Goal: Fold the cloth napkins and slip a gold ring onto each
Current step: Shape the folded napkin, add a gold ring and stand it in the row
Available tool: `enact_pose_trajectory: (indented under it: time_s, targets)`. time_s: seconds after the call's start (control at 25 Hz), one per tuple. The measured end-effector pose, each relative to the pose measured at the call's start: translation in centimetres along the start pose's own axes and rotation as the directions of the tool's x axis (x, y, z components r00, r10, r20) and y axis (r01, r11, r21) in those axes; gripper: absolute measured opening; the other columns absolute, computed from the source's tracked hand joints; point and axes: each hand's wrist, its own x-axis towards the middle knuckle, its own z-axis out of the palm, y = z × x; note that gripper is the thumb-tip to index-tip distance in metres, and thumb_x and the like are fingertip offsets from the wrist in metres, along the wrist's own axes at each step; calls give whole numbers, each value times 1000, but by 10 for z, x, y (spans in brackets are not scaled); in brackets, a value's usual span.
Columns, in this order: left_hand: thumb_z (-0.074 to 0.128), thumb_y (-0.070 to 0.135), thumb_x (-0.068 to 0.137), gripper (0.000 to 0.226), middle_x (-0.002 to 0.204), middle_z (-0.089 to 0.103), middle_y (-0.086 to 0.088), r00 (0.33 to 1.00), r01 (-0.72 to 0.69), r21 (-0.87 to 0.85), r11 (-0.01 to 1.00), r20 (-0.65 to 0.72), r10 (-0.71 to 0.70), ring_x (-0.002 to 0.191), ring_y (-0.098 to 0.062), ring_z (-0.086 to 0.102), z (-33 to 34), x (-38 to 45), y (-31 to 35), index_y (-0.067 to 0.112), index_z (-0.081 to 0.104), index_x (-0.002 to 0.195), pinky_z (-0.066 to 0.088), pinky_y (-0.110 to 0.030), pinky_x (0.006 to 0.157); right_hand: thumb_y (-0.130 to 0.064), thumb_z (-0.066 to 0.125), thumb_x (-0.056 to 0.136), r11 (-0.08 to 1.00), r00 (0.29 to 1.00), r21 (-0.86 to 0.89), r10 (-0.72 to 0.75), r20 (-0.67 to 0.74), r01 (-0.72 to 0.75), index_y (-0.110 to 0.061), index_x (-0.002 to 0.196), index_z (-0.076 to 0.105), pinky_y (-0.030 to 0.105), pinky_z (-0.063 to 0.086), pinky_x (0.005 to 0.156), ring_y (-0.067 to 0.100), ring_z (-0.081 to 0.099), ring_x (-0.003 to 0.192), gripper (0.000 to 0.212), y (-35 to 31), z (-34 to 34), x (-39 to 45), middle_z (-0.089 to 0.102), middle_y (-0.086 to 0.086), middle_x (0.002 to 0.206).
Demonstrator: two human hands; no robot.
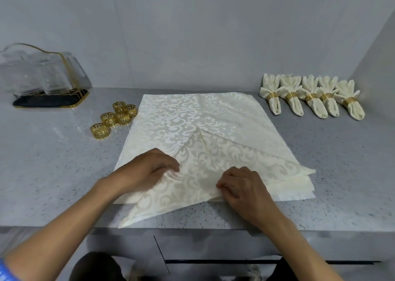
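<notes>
**Fingers on the folded triangle: its long edge runs left-near to right-far**

Fingers of both hands are on the top napkin [213, 163], which we have folded into a triangle. Our left hand [149, 167] lies on the triangle's left part with fingers bent, tips pressing and slightly gathering the cloth. Our right hand [241, 186] pinches the cloth near the triangle's lower edge, thumb and fingertips curled onto a small fold.

The triangle lies on a stack of flat damask napkins [181, 114] at the middle of the grey countertop [53, 163]. Its long folded edge runs diagonally, from the corner overhanging the counter's front edge at lower left to the corner at right. The apex points away from us, with a centre seam running from it toward our right hand.

We judge the coming move to be a gather or roll along this long edge. The loose gold rings [116, 118] sit left of the stack, nearer our left hand. Five finished ringed napkins [312, 97] lie in a row at far right, well apart from both hands.
</notes>
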Motion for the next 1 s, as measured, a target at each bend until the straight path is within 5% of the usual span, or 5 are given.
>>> enact_pose_trajectory:
  time_s: [0.32, 0.4, 0.48, 0.72, 1.0]
  targets:
    - [64, 6, 83, 34, 129, 62, 20, 925, 272, -384, 882, 358, -130, 125, 7, 49, -30, 3, 3, 31, 76, 103, 38, -17, 104, -34, 51, 83, 998, 998, 61, 19, 62, -22, -28, 85, 74, 33, 45, 78, 6, 46, 85, 24, -9, -4, 0, 57, -19, 90]
    - [67, 4, 87, 21, 102, 73, 13, 944, 307, -453, 837, 260, -206, 94, 0, 66, -28, 12, 10, 20, 77, 95, 49, -15, 80, -50, 47, 85, 994, 994, 85, 65, 87, -72, -28, 80, 74, 30, 42, 80, 7, 45, 83, 35, -17, -9, 3, 53, -17, 85]
    - [73, 14, 87, 19, 64, 56, 1, 920, 383, -495, 780, 129, -370, 57, -9, 50, -19, 24, 16, 12, 66, 69, 38, -20, 54, -66, 41, 85, 987, 982, 95, 113, 148, -128, -22, 68, 69, 30, 41, 73, 11, 48, 73, 55, -23, -13, 8, 57, -8, 73]
    - [71, 22, 82, 28, 59, 46, -2, 784, 535, -438, 722, -61, -618, 56, -12, 43, 11, 39, 21, -3, 62, 75, 33, -26, 58, -54, 64, 83, 886, 900, 175, 404, 163, -429, -32, 85, 64, 17, 42, 59, 2, 60, 65, 23, -31, -10, 15, 63, -12, 67]
    - [65, 26, 85, 22, 60, 64, 0, 748, 573, -355, 739, -143, -648, 58, -13, 58, 14, 42, 27, 12, 69, 69, 42, -27, 57, -44, 56, 94, 903, 897, 29, 422, 135, -429, -28, 79, 56, 19, 41, 62, 6, 57, 67, 22, -36, -6, 18, 62, -9, 71]
